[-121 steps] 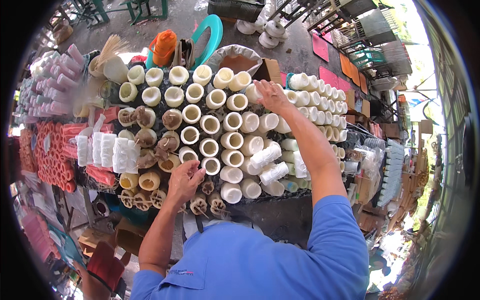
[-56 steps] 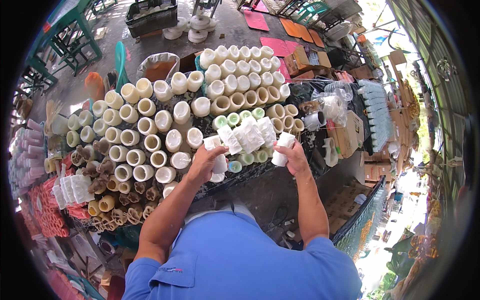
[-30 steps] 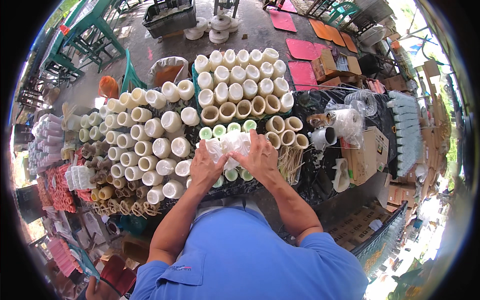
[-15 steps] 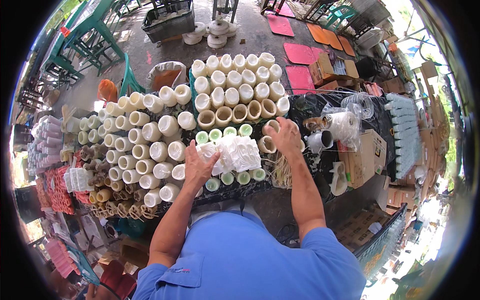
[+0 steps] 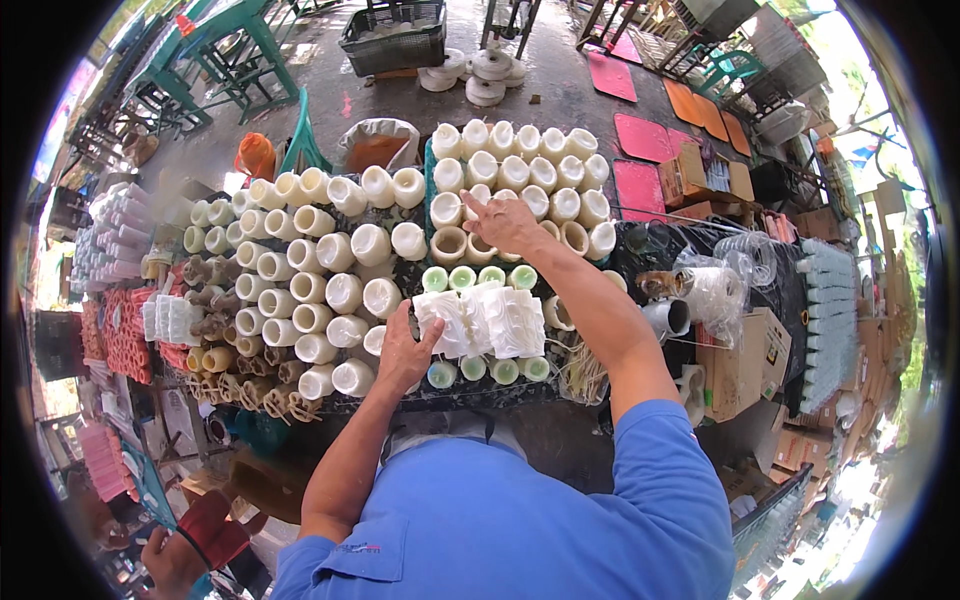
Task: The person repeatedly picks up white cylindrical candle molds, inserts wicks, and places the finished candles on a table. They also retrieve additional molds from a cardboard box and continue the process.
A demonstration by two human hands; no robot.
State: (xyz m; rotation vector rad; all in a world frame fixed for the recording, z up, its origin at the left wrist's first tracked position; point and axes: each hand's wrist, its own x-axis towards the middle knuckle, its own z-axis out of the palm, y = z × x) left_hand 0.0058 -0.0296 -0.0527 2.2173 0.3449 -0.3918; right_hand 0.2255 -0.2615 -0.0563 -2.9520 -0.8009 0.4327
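My left hand rests at the left end of a row of white blocks with a carved, wavy relief. Its thumb and fingers are apart, the thumb near the blocks' side. Over the far tray of cream wax cylinders, my right hand stretches out with fingers spread, its fingertips close to a few of them. Those wax cylinders stand in rows; the nearest row is hollow, like cups. Small round candles with pale green tops line both long sides of the white blocks.
More cream wax cylinders crowd the table on the left, with brown ones beside them. To the right are a grey cup, plastic-wrapped rolls and a cardboard box. A bundle of wicks lies near my right forearm.
My right hand has left the cream cup at the tray's near right and reached farther away and left, over the tray. My left hand stays by the white blocks. The view has shifted.
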